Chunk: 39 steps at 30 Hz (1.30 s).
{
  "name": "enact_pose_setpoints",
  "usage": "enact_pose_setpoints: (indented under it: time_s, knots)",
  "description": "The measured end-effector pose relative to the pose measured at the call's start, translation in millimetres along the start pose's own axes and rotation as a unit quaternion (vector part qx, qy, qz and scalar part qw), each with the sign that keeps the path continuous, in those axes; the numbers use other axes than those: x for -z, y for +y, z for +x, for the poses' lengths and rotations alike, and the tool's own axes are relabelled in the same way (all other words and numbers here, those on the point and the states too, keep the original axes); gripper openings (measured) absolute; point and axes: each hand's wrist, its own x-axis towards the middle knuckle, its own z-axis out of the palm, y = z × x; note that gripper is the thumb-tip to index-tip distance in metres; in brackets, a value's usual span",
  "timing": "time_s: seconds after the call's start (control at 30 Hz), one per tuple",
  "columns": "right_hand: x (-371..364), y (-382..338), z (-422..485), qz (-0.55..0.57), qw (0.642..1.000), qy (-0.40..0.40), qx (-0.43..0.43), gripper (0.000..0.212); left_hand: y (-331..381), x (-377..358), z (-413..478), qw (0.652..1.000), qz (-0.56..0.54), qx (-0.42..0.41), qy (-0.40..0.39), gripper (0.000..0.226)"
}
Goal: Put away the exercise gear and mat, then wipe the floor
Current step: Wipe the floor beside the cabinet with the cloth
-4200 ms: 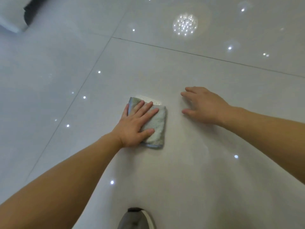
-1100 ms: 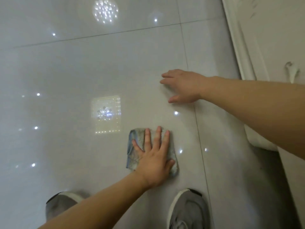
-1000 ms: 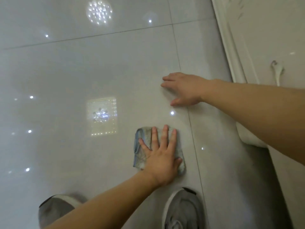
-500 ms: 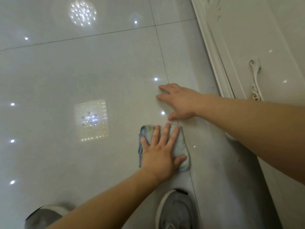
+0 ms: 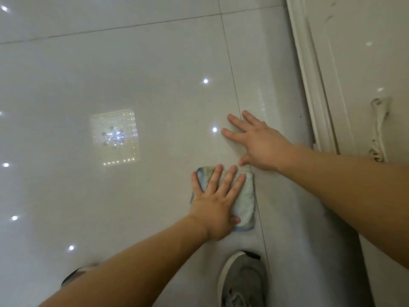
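no exercise gear or mat is seen, so putting away is judged done; the wiping step is judged under way. a folded cloth [image 5: 244,200] is pressed flat to the glossy tiled floor [image 5: 132,74] under the straight-fingered left hand [image 5: 218,203], beside a grout line. the right hand [image 5: 256,140] is laid flat and empty on the tile just beyond. how much floor is left cannot be told.

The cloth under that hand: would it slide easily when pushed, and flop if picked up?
Probably slides easily: the cloth lies flat on glossy floor tile that mirrors the lights, pressed under the flat left hand. Likely floppy and light: it looks like soft, folded towelling with rounded edges. It should not roll.
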Motion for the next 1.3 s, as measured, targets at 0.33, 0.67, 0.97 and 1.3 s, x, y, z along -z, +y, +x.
enact_pose_setpoints:
  time_s: [0.33,0.67,0.97,1.3]
  knots:
    - [4.3,2.0,0.5,-0.016,0.999,-0.03,0.004,0.097,7.6,9.1,4.0,0.998,-0.021,0.018,-0.059,0.104]
    - [-4.0,3.3,1.8,-0.023,0.999,0.015,0.017,0.1,5.8,-0.5,2.9,0.999,0.019,0.028,0.001,0.107]
    - [-6.7,5.6,1.1,-0.04,0.998,0.052,0.019,0.099,4.4,-10.4,5.8,0.997,0.034,0.035,0.055,0.105]
    - [-17.7,-12.5,-17.8,-0.085,0.987,0.136,-0.008,0.099,75.5,-54.0,6.6,0.989,0.027,0.061,0.133,0.087]
